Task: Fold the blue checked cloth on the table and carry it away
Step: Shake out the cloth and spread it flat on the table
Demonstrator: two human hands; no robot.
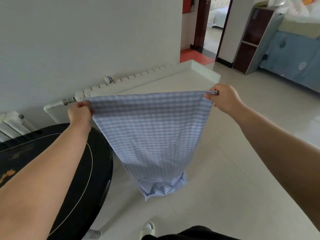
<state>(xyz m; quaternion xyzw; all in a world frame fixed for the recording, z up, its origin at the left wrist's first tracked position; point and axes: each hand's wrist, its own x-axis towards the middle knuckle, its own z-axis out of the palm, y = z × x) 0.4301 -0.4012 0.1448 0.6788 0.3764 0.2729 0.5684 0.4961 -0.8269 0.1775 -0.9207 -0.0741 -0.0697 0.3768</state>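
Note:
The blue checked cloth (152, 134) hangs stretched in the air in front of me, off the table. My left hand (80, 113) pinches its upper left corner and my right hand (223, 98) pinches its upper right corner, so the top edge is taut between them. The cloth narrows downward, and its lower end bunches on or just above the pale tiled floor. The black round table (72, 184) lies to the lower left, under my left forearm.
A white radiator (121, 82) runs along the wall behind the cloth. Pale floor tiles stretch to the right. A dark cabinet (251, 40) and a blue covered bench (292, 59) stand at the far right, beside a doorway (213, 25). A white slipper (149, 229) shows at the bottom.

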